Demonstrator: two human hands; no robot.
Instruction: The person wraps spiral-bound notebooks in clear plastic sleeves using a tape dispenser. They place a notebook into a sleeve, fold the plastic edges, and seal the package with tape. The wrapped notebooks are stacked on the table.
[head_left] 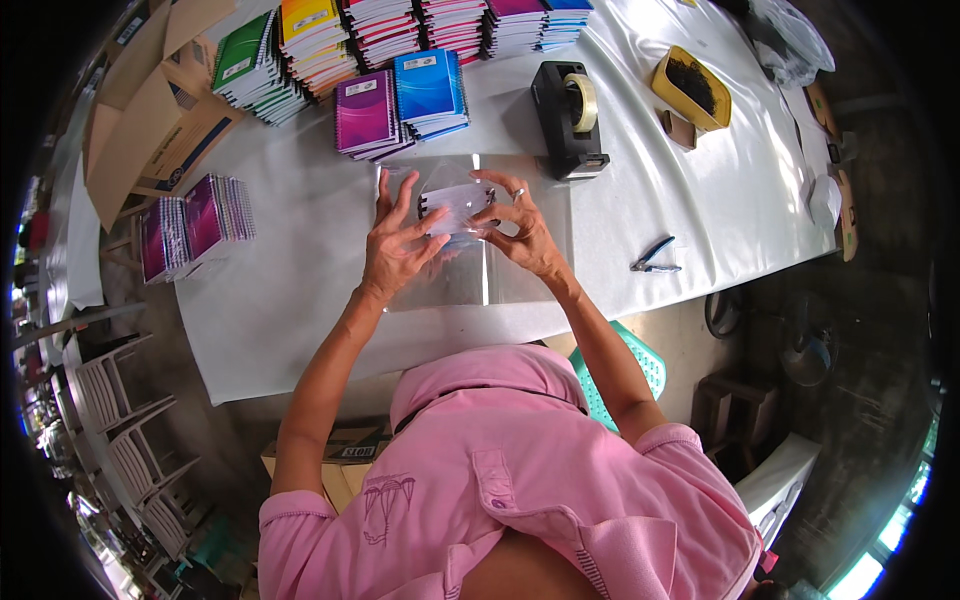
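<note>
Both my hands meet over a pale notebook (455,208) wrapped in clear plastic. It lies on a stack of clear plastic bags (470,275) on the white table (290,290). My left hand (396,240) presses the wrapped notebook's left side with fingers spread. My right hand (512,222), with a ring on it, pinches the plastic at its right edge.
A black tape dispenser (568,118) stands just behind my right hand. Purple (366,113) and blue (430,92) spiral notebooks are stacked behind, with several more stacks along the far edge. Purple notebooks (195,225) sit at left, a cardboard box (150,110) beyond, pliers (655,257) and a yellow tray (692,88) at right.
</note>
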